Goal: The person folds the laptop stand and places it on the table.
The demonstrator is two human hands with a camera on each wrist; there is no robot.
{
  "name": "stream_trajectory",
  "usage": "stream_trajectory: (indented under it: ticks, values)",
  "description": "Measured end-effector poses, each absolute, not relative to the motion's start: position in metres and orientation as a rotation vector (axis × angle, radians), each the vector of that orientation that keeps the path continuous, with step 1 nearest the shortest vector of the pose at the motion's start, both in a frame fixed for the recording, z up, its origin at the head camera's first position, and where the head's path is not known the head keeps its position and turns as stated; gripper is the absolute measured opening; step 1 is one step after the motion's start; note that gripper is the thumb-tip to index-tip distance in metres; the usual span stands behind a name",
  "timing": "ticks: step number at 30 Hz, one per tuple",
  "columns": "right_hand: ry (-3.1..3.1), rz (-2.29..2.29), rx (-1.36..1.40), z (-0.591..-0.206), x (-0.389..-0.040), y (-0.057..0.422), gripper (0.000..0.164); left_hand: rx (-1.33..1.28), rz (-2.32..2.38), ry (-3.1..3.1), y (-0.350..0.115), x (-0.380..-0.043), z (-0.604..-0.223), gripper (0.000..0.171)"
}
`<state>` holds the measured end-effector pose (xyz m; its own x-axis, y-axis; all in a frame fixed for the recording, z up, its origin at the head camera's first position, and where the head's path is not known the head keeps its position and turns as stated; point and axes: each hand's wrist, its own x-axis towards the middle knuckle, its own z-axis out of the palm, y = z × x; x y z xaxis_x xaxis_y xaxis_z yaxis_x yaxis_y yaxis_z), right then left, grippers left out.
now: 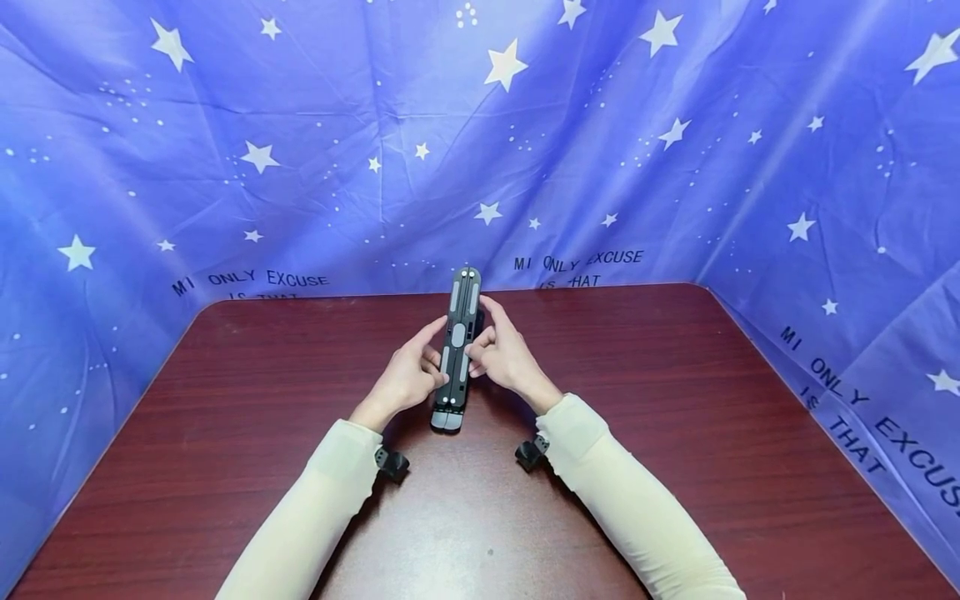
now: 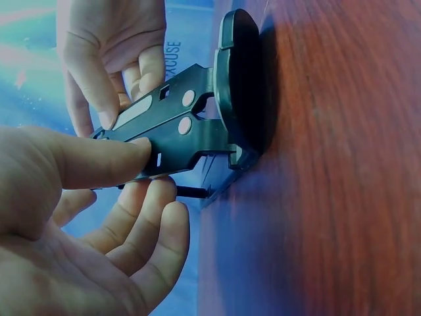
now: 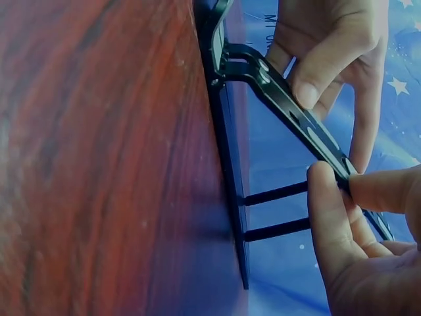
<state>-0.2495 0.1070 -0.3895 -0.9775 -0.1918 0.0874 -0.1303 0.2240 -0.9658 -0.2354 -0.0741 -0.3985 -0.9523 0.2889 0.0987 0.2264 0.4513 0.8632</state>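
A black folding laptop stand (image 1: 458, 336) with grey pads stands lengthwise on the table, its two long bars side by side. In the right wrist view its upper bars slope up from the base, with two thin struts (image 3: 279, 192) between. My left hand (image 1: 405, 371) pinches the near left edge, thumb on top and fingertips underneath. From the other side, my right hand (image 1: 510, 354) grips the bars between thumb and fingers around mid-length, index finger stretched toward the far end. The curved front lip (image 2: 227, 92) rests at the tabletop.
The dark red wooden table (image 1: 262, 400) runs back to blue star-printed cloth (image 1: 337, 125), which hangs behind and along both sides. A black wrist camera (image 1: 392, 464) sits at the left cuff, another (image 1: 531, 453) at the right.
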Motion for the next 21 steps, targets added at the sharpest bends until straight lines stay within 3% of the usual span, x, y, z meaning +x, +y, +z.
stream_trajectory:
  ticks: [21]
  values:
    - [2.52,-1.89,-0.218,-0.3891,-0.2403,0.1008,0.088,0.526,1.379,2.645,-0.0766,-0.241,-0.3972,0.088]
